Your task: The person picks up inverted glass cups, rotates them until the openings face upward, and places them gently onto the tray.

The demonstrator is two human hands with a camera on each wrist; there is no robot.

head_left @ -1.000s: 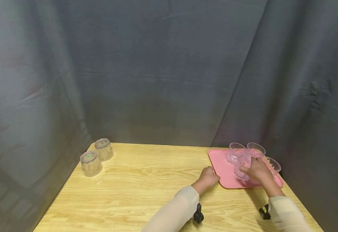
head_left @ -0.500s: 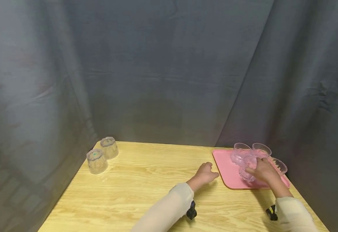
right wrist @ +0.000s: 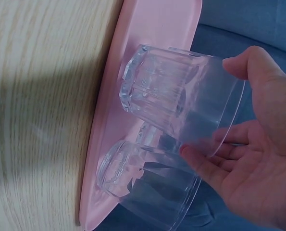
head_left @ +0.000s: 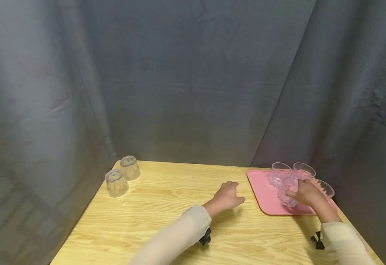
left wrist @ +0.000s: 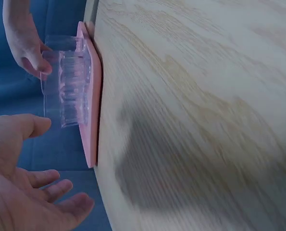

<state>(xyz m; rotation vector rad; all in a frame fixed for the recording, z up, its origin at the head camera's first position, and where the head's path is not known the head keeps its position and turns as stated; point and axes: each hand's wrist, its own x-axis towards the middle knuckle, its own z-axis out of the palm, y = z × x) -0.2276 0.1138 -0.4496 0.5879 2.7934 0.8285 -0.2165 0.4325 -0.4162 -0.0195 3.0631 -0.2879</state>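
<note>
My right hand (head_left: 307,192) grips the rim of a clear tumbler (head_left: 288,197), thumb on one side and fingers on the other. That tumbler stands upright on the pink tray (head_left: 262,198), close over its surface in the right wrist view. Beside it are other upright clear tumblers: two behind, one (head_left: 277,179) and another (head_left: 303,170), and one to the right (head_left: 326,189) partly hidden by the hand. My left hand (head_left: 226,197) hovers over the table left of the tray, fingers spread and holding nothing; the left wrist view shows the fingers (left wrist: 58,190) relaxed.
Two clear tumblers stand upside down at the table's far left corner, a front one (head_left: 117,184) and a back one (head_left: 131,168). The wooden table (head_left: 166,198) runs between them and the tray. Grey curtains (head_left: 179,92) hang close behind and along both sides.
My left hand has let go of the tray's left edge and moved left, its fingers spreading. The right hand stays on its tumbler. The head view has turned slightly left.
</note>
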